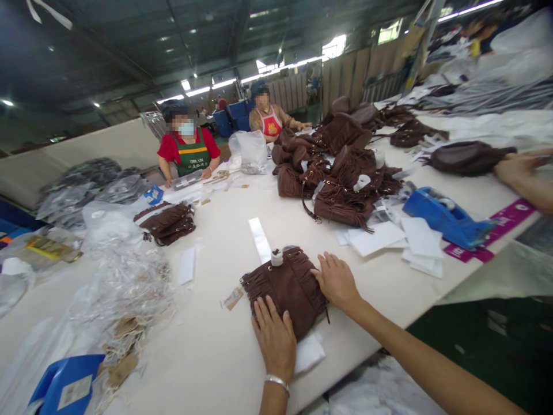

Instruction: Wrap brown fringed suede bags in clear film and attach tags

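Observation:
A brown fringed handbag (294, 294) lies flat on the white table in front of me. My left hand (275, 337), with a bracelet at the wrist, rests on its lower left part with the fingers stretched out. At the bag's right edge, my right hand (339, 282) touches the fringe, its fingers extended. White wrapping (277, 257) covers a piece at the bag's top. Beyond the bag a white paper strip (259, 239) lies on the table, and a small tag (232, 298) is at its left. Folded white paper (309, 351) sticks out below the bag.
Brown handbags (337, 167) are heaped behind. A blue tape dispenser (449, 216) and white cards (389, 239) lie right; clear plastic bags (125, 271), stacked brown fringed bags (166, 222) and a blue container (64, 383) left. Two co-workers stand across the table; another person's hand (525, 173) reaches in from the right.

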The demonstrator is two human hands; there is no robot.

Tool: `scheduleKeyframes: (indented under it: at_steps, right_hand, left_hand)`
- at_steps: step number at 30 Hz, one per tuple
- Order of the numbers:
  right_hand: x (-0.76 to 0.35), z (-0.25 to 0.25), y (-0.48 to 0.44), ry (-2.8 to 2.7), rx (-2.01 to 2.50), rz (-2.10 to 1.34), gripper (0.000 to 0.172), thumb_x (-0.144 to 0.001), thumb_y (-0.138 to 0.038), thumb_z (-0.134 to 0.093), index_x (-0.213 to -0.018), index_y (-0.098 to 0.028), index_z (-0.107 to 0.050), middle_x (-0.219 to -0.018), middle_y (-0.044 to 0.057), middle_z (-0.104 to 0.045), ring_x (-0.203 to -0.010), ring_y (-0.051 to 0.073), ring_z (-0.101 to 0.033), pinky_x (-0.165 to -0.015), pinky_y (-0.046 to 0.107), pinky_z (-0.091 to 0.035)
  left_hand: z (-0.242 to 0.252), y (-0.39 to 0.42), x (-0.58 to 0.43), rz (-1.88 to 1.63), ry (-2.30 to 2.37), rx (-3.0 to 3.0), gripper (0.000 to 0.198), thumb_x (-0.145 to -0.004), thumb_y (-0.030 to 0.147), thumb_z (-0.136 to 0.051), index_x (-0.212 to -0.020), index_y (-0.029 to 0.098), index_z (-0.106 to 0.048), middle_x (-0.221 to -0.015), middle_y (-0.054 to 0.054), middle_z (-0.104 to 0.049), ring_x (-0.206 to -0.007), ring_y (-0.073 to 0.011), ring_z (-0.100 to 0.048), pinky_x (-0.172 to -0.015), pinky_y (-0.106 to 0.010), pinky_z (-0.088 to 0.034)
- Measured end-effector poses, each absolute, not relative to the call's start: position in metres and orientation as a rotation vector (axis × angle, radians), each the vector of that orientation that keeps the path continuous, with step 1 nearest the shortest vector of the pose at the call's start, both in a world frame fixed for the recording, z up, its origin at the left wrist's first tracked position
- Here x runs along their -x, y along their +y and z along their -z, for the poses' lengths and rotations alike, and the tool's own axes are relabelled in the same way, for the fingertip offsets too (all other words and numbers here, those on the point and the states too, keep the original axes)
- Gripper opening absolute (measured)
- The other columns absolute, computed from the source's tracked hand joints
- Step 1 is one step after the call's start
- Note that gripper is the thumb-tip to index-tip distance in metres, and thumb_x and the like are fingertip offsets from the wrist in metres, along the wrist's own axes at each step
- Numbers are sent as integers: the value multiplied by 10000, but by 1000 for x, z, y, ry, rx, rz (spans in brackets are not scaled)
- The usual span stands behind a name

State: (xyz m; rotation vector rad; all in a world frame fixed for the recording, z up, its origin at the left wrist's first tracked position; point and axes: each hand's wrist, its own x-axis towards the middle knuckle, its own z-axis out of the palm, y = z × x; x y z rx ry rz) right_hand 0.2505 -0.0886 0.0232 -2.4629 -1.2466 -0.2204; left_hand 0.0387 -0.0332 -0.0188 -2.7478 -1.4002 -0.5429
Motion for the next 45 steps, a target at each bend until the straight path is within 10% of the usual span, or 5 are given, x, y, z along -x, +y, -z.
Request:
scheduleKeyframes:
  at_steps: [7,14,31,39,45]
  right_hand:
    - [-225,-42,-30,-1417,1833,10,628,-911,-240,-498,-1492,-167,-271,-1430,141,-478,-1307,244,-457,-1081,436,-398]
    - [-223,-23,-13,-1719,1746,-54,445,-807,-58,-462,-1217,-181,-581,-1249,90,-617,-1183,220,-521,-1069,405,-389]
    - [-215,-10,-25,-2044,1871,235,435,-941,-115,-383,-1359,-119,-502,-1396,147,-500,-1288,286,-394,-1103,456,-291]
    - [-213,-11,-26,-2023,1874,219,443,-930,-103,-384,-1356,-125,-507,-1395,150,-504,-1285,277,-397,-1111,455,-275]
    - [-210,-15,-24,-2038,1882,185,460,-922,-106,-368,-1362,-129,-502,-1398,149,-503,-1295,295,-387,-1102,465,-280]
  left_hand:
    - [16,-34,-41,549,-1435,2741,571,-973,314,-370,-1469,41,-301,-1519,-239,-338,-1450,-344,-224,-1135,-581,-281]
    - [1,-38,-39,476,-1587,2706,654,-955,424,-396,-1476,43,-289,-1560,-230,-246,-1457,-400,-141,-1137,-643,-203]
    - [-40,-38,0,803,-1514,2698,500,-981,236,-326,-1459,86,-327,-1577,-150,-259,-1480,-253,-155,-1182,-486,-262]
    - [-7,-38,4,318,-1416,2842,478,-988,309,-332,-1458,228,-364,-1551,-64,-347,-1447,-294,-254,-1144,-595,-269]
    - [-34,-46,11,477,-1470,2687,513,-984,278,-317,-1439,45,-355,-1563,-198,-268,-1471,-288,-178,-1172,-524,-242]
